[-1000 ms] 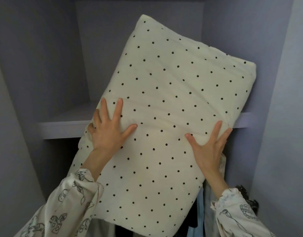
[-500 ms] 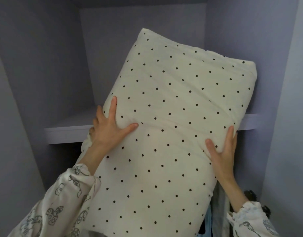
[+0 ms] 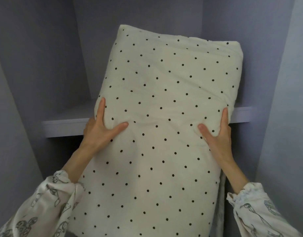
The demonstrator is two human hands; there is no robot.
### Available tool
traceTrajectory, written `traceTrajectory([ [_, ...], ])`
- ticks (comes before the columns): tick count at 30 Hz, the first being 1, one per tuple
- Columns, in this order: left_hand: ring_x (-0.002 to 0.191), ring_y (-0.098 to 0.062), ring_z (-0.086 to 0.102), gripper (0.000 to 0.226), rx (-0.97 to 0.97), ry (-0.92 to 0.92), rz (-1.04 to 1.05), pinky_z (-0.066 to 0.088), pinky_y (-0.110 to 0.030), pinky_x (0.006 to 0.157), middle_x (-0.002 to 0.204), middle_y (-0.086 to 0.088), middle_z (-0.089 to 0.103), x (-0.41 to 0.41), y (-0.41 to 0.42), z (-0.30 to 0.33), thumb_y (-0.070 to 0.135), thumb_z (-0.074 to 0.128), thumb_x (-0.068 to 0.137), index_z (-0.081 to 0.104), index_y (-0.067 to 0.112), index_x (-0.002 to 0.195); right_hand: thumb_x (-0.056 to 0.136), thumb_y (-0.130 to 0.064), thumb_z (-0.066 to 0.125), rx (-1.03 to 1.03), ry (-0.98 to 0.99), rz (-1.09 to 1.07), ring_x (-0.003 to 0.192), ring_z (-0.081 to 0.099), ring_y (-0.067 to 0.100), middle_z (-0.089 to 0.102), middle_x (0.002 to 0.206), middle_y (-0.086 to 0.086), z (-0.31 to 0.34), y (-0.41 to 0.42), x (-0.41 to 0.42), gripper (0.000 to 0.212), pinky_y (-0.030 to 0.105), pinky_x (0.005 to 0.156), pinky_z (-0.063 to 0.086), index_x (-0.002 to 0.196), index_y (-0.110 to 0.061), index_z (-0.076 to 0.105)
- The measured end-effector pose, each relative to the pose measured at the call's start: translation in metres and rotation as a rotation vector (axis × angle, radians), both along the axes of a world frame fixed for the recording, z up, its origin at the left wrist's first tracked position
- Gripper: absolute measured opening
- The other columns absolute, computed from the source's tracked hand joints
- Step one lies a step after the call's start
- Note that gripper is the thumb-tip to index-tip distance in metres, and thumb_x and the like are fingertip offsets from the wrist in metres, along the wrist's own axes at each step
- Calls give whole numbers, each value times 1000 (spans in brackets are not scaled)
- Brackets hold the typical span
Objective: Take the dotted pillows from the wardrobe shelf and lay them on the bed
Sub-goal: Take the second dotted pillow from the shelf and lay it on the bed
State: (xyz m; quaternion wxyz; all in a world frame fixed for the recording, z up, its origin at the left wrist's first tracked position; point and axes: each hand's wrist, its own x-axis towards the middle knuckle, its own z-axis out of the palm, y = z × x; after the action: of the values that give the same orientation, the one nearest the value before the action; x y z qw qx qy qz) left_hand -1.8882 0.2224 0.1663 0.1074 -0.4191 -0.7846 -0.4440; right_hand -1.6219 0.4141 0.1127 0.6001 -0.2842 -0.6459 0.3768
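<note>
Lilac-grey wardrobe walls (image 3: 44, 57) fill the view on both sides & behind, plain and matte, w/ one shelf (image 3: 65, 125) of the same colour running across at mid height. Everything below is placed relative to that shelf.

Biggest thing in front of me: the dotted pillow (image 3: 161, 100), cream w/ small black dots, tilted so its top leans back into the compartment above the shelf while its lower half hangs down past the shelf's front edge toward me. It crosses the shelf at the right-hand part, covering most of the front edge there; only a short bit of edge shows to the pillow's right. Can't tell how much of its weight rests on the shelf, since the contact is hidden behind the fabric.

Sleeves (image 3: 49, 202) next, pale fabric w/ a dark line-drawn print, both coming up from below the shelf.

My left hand (image 3: 101, 132) grips the pillow's left edge right at shelf level: thumb pressed into the front face, fingers (image 3: 101, 108) wrapped round the side, fabric bunched between. My right hand (image 3: 219, 137) does the same on the right edge, thumb dug into the front, fingers up along the side, just below the shelf edge. Both are closed firmly on the pillow.

Under the shelf, right of the pillow, a strip of grey hanging cloth (image 3: 221, 202) shows; can't make out what garment.
</note>
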Motion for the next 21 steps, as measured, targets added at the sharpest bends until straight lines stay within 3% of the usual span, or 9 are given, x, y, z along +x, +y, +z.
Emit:
traceTrajectory([
  [3, 125, -38, 35, 106, 3, -36, 5, 27, -59, 104, 140, -14, 31, 4, -12, -16, 85, 55, 48, -16, 68, 124, 68, -56, 68, 9, -39, 19, 113, 28, -1, 23, 129, -16, 0, -10, -2, 92, 22, 95, 22, 135, -60, 5],
  [5, 122, -38, 36, 108, 32, -128, -35, 31, -55, 99, 138, -13, 28, 6, -22, -27, 82, 63, 46, -15, 73, 120, 70, -51, 70, 10, -65, 22, 116, 28, 2, 24, 131, -13, -5, -19, -3, 91, 24, 96, 22, 135, -60, 6],
  [9, 100, -22, 39, 109, 72, -193, -66, 37, -41, 84, 135, -10, 27, 12, -48, -49, 78, 66, 43, -13, 76, 118, 66, -56, 71, 4, -79, 51, 120, 28, 3, 24, 134, -11, -22, -43, 0, 93, 27, 100, 23, 133, -62, 7],
  [11, 101, -20, 37, 111, 73, -215, -68, 38, -42, 88, 136, -9, 26, 18, -60, -58, 76, 68, 43, -12, 75, 119, 65, -56, 73, 11, -82, 54, 120, 26, -2, 25, 139, -9, -30, -52, 3, 95, 20, 101, 22, 134, -61, 8],
  [13, 108, -24, 40, 111, 66, -251, -21, 37, -46, 94, 139, -10, 24, 29, -78, -70, 74, 69, 44, -13, 75, 118, 62, -58, 73, 13, -114, 90, 115, 26, -9, 25, 141, -9, -35, -63, 6, 98, 8, 97, 21, 136, -57, 10],
  [16, 117, -36, 42, 111, 46, -280, 73, 38, -50, 95, 139, -11, 24, 54, -104, -89, 73, 68, 44, -13, 74, 119, 56, -66, 67, -22, -158, 172, 116, 29, -5, 24, 137, -16, -46, -76, 17, 98, 21, 100, 23, 135, -60, 9],
  [21, 90, -20, 42, 110, 84, -310, 155, 39, -31, 78, 117, 0, 27, 114, -149, -113, 72, 69, 45, -10, 74, 121, 60, -64, 69, -22, -221, 322, 120, 29, -4, 23, 133, -20, -69, -92, 54, 91, 20, 95, 21, 128, -69, 8],
])
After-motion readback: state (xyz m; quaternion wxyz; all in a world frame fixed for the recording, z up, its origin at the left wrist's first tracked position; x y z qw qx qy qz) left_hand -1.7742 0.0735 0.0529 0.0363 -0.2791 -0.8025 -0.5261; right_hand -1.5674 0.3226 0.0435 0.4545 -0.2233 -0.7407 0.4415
